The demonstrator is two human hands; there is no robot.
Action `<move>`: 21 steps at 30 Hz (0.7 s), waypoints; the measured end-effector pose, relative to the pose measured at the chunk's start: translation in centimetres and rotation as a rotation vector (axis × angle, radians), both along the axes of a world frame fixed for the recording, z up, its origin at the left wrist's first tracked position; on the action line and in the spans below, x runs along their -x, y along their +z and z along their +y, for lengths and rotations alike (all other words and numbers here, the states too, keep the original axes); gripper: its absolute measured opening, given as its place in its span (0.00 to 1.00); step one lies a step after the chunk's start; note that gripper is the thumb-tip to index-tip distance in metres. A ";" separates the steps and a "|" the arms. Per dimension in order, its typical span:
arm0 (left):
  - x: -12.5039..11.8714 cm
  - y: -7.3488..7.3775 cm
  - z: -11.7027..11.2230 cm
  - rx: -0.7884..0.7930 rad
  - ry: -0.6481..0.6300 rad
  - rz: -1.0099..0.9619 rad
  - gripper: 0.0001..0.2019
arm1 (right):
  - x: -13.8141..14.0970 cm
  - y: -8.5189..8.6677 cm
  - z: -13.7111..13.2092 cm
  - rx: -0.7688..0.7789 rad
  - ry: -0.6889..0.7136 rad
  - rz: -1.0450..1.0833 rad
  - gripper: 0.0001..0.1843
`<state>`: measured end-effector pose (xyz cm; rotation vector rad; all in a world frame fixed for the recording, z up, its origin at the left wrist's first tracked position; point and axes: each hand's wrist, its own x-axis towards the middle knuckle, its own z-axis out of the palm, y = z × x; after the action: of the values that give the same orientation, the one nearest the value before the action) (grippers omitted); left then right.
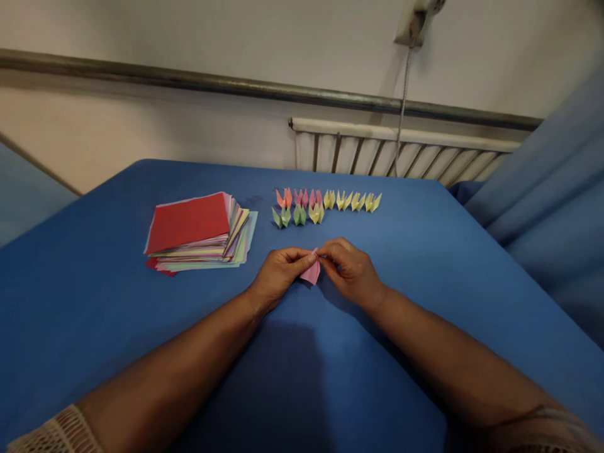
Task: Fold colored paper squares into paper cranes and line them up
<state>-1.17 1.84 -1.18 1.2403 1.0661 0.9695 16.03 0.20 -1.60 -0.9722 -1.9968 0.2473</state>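
Observation:
Both my hands meet at the middle of the blue table (pixel 94 302), pinching a small folded pink paper (pixel 312 272) between them. My left hand (pixel 279 272) grips its left side with fingers closed. My right hand (pixel 348 269) pinches the top edge from the right. Just beyond the hands lie two rows of finished folded paper figures (pixel 325 204): orange, pink and yellow ones in the far row, green and yellow ones in the near row.
A stack of coloured paper sheets (pixel 198 234) with a red sheet on top lies to the left of my hands. A radiator (pixel 396 154) and a metal rail (pixel 236 85) run along the wall behind. Blue fabric (pixel 552 207) hangs at the right.

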 end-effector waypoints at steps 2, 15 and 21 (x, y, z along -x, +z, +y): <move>0.0 -0.1 0.1 0.004 -0.009 -0.004 0.15 | 0.0 0.0 -0.1 -0.020 -0.034 -0.042 0.06; -0.1 0.2 -0.1 0.012 -0.013 -0.020 0.12 | 0.2 0.0 -0.4 -0.040 -0.071 -0.044 0.04; -0.1 0.1 -0.1 0.007 -0.013 -0.012 0.12 | 0.2 0.2 -0.5 -0.049 -0.084 -0.052 0.04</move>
<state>-1.07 1.74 -1.06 1.2325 1.0501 0.9618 15.79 -0.29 -1.43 -1.0379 -1.9947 0.1280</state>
